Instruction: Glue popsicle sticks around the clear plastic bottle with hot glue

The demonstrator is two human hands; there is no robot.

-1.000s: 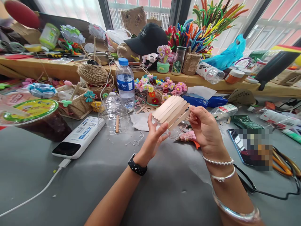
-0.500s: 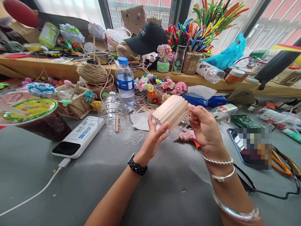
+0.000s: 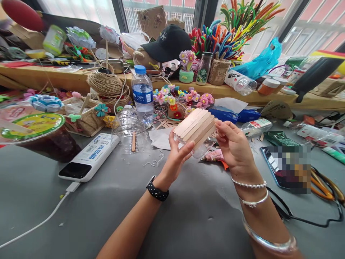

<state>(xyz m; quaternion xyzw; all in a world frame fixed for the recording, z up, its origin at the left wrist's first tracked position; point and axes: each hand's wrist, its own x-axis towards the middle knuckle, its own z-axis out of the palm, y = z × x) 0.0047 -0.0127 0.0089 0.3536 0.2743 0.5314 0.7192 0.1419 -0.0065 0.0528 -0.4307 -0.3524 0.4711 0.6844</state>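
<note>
Both forearms reach forward, left hand (image 3: 176, 156) and right hand (image 3: 234, 147) raised facing each other, fingers curled in a grip.

A row of flat wooden craft sticks (image 3: 195, 125) lies side by side across the curved side of a clear plastic bottle piece (image 3: 201, 148), making a pale, ribbed panel. The sticks are plain, unpainted, with rounded ends, and run slanting from near left up to far right. The panel tilts, its far edge higher. The transparent piece shows only below the sticks' near edge. Both are held up above the grey table, at the middle of the scene.
</note>
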